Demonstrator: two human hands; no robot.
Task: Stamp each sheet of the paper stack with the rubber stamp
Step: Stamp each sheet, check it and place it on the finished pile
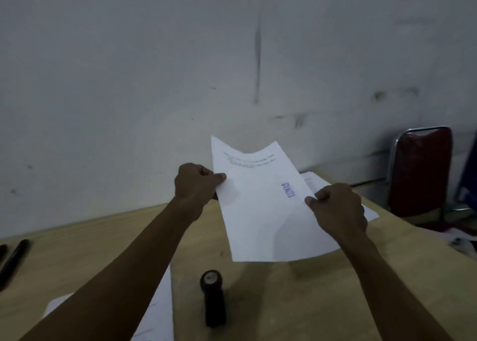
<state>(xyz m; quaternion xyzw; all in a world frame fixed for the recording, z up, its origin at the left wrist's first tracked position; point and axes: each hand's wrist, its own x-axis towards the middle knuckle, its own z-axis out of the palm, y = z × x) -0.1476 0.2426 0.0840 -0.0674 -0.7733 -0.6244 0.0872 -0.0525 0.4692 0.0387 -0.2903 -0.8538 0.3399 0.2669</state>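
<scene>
A white sheaf of paper (157, 312) is seen nearest the camera, lying flat on the pale wooden table (296, 296) and partly covered by the left forearm. Just to its right, one black cylindrical rubber stamp (213, 298) is laid on its side on the bare tabletop, held by neither hand. Above the table, one white printed sheet (263, 211) is held in the air, bowed, with a blue stamped mark (291, 190) visible near its right edge. Its left edge is pinched by the left hand (197, 183), thumb on top; its right edge is pinched by the right hand (340, 209). A second lot of white papers (318, 183) is seen lying on the table behind the right hand. Two dark pens (14, 260) are seen at the table's left edge. One red padded chair (423, 170) with a metal frame is set against the grey wall (129, 69).
</scene>
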